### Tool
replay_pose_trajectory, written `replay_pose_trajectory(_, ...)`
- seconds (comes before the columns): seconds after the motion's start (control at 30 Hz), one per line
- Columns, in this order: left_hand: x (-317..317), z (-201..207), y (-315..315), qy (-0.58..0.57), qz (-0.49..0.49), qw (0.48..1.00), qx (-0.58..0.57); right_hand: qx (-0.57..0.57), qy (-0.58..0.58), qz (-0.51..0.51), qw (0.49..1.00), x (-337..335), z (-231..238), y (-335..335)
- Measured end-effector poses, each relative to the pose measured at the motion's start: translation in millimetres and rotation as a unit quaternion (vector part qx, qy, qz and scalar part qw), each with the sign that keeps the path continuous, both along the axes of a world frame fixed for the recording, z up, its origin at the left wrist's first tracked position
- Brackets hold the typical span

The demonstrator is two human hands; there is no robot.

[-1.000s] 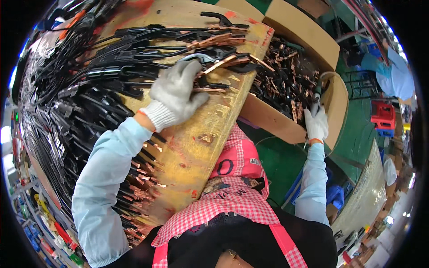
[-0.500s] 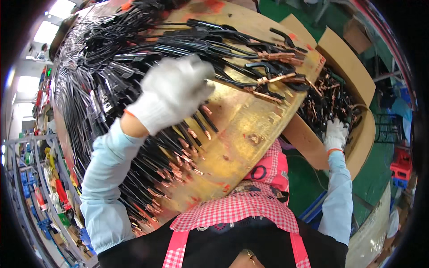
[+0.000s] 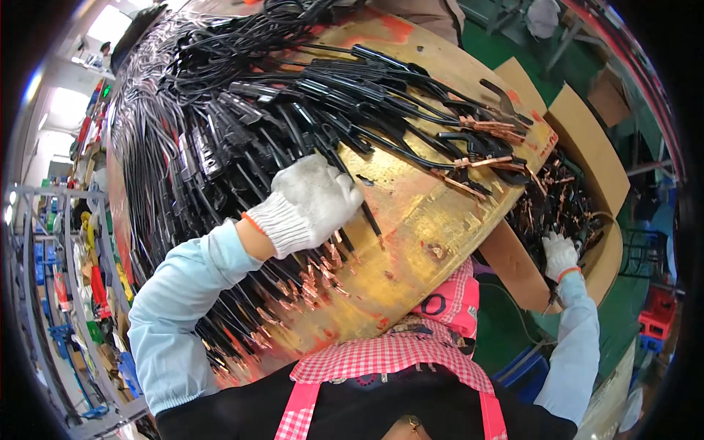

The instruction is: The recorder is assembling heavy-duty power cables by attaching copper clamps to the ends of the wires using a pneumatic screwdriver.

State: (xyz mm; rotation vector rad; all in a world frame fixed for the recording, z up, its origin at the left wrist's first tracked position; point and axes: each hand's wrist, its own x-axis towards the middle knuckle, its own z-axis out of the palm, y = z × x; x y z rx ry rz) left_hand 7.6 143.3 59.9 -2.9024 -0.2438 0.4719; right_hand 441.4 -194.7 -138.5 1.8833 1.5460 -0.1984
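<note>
My left hand point(image 3: 314, 199), in a white knit glove, is closed over the table's middle with its fingers curled round a black cable point(image 3: 369, 217). The cable's lower end shows past the knuckles. Around it lie many black cables with bare copper-coloured ends point(image 3: 312, 282), fanned across the table. At the right, my right hand point(image 3: 561, 255), gloved too, reaches into an open cardboard box point(image 3: 595, 147). Its fingers curl down among black parts with copper-coloured strips point(image 3: 563, 192); what they hold is hidden.
The worn, yellowish tabletop point(image 3: 400, 271) has red smears. Black clamp-like pieces with copper-coloured strips point(image 3: 491, 130) lie near its right corner, beside the box. Metal shelving point(image 3: 62, 293) stands at the left. Red and blue plastic crates point(image 3: 656, 315) sit on the green floor at far right.
My left hand has come down from above the cables and closed round one. My right hand stays in the box, its fingers drawn in more. The whole view has shifted slightly.
</note>
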Motion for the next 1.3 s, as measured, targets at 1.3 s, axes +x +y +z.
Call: replay_pose_trajectory(1.3,61,-20,6,-0.147,0.13,0.898,-0.394,0.524,0.427,-0.124,0.726,-239,117,147)
